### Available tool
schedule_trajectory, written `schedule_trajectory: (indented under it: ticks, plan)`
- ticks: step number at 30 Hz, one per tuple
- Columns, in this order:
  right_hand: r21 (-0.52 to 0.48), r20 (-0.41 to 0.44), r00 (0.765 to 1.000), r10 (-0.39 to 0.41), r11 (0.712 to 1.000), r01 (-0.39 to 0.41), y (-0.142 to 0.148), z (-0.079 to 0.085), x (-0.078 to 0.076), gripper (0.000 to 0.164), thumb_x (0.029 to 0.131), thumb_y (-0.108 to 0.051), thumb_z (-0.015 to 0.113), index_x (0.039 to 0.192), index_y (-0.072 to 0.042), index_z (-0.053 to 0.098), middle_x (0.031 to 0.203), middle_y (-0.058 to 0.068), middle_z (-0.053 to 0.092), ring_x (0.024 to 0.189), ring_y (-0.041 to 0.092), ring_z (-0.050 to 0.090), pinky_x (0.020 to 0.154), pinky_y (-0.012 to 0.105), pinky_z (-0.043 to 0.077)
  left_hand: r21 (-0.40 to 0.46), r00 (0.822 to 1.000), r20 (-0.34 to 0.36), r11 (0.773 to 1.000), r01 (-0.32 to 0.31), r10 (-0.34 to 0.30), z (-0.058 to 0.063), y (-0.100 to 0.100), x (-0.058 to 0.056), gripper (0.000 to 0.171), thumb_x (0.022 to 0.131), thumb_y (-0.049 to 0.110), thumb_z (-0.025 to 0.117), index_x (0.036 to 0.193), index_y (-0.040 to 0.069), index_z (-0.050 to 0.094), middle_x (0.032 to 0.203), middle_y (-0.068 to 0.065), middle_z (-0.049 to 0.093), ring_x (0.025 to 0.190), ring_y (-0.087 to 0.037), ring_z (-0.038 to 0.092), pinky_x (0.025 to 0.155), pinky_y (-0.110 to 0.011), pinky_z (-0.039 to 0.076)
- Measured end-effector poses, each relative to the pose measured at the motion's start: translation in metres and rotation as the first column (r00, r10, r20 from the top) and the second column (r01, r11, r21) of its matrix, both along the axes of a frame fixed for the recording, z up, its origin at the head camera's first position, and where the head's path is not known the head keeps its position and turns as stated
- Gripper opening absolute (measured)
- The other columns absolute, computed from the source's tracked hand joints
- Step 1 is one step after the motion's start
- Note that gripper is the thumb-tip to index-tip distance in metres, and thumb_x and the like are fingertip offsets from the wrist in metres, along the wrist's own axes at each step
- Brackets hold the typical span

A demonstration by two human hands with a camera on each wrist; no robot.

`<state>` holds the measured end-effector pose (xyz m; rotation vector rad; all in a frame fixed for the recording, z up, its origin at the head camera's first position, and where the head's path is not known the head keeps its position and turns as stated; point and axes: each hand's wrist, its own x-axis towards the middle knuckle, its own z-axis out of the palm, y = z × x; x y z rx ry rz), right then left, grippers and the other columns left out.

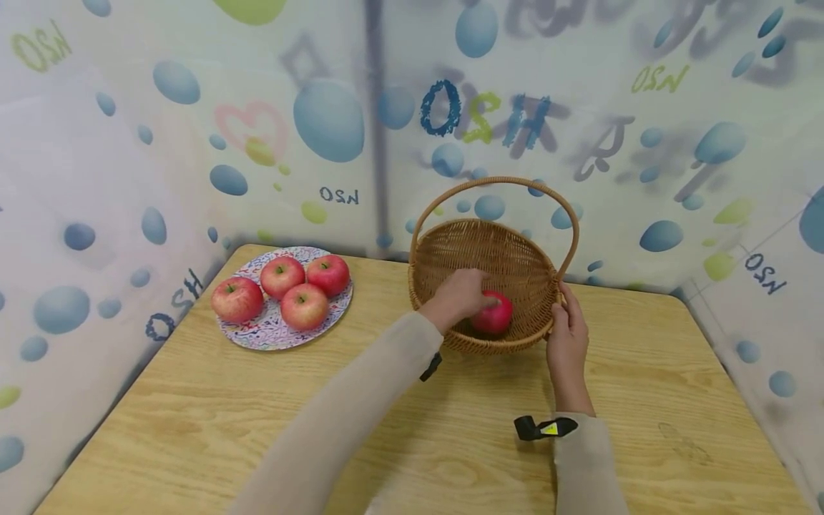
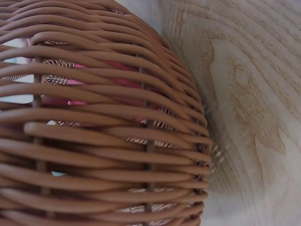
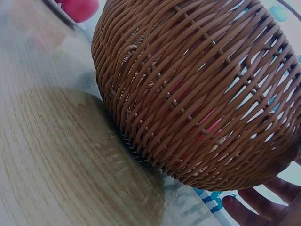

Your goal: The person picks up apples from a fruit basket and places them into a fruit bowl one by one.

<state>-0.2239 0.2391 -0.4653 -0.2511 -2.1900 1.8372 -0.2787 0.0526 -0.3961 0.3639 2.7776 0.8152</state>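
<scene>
A brown wicker basket [image 1: 479,247] with an arched handle leans on the table, its opening tilted toward me. My right hand [image 1: 569,329] grips its right rim near the foot of the handle; in the right wrist view the fingers [image 3: 256,205] show beside the weave. Inside the basket, my left hand [image 1: 455,297] holds a red apple [image 1: 494,316] low by the front rim, thumb across its upper left side. Most of the left fingers are hidden behind the apple. Through the gaps of the wicker wall [image 2: 103,108], red shows in the left wrist view.
At the back left of the wooden table [image 1: 360,400] stands a patterned plate [image 1: 270,336] bearing several apples [image 1: 304,307]. A printed curtain [image 1: 399,164] with blue drops encloses the table at the back and sides. A black wrist camera [image 1: 543,428] sits on the right sleeve.
</scene>
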Motion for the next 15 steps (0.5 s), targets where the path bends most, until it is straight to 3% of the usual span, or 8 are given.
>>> schedule_trajectory:
  ticks: [6, 11, 15]
  plan:
    - [0.010, -0.009, 1.000, -0.001, 1.000, 0.001, -0.0006, 0.0005, 0.0014, 0.048, 0.110, -0.030, 0.032, 0.157, -0.034, 0.035, 0.164, 0.007, 0.034, 0.145, 0.035, 0.041, 0.112, 0.060, 0.042, -0.020, 0.999, 0.041, 1.000, 0.005, -0.004, -0.0007, 0.0012, -0.0016, 0.068, 0.093, 0.041, 0.073, 0.150, 0.012, 0.050, 0.146, -0.006, 0.059, 0.129, -0.021, 0.060, 0.108, -0.035, 0.051]
    - [0.022, -0.009, 1.000, -0.009, 1.000, 0.009, -0.0015, 0.0013, 0.0024, 0.048, 0.110, -0.031, 0.032, 0.157, -0.035, 0.036, 0.163, 0.008, 0.036, 0.145, 0.035, 0.043, 0.112, 0.060, 0.042, -0.053, 0.994, 0.101, 0.997, 0.053, -0.048, -0.0019, 0.0034, -0.0011, 0.076, 0.091, 0.045, 0.074, 0.155, 0.021, 0.043, 0.147, -0.008, 0.059, 0.128, -0.023, 0.061, 0.107, -0.038, 0.051]
    - [0.037, -0.006, 1.000, -0.015, 0.999, 0.015, -0.0017, 0.0015, 0.0026, 0.047, 0.110, -0.033, 0.032, 0.157, -0.037, 0.036, 0.163, 0.005, 0.036, 0.145, 0.034, 0.043, 0.111, 0.060, 0.043, -0.111, 0.988, 0.129, 0.989, 0.102, -0.087, -0.0036, 0.0053, -0.0008, 0.075, 0.092, 0.048, 0.070, 0.155, 0.019, 0.042, 0.147, -0.010, 0.057, 0.132, -0.026, 0.057, 0.108, -0.039, 0.050]
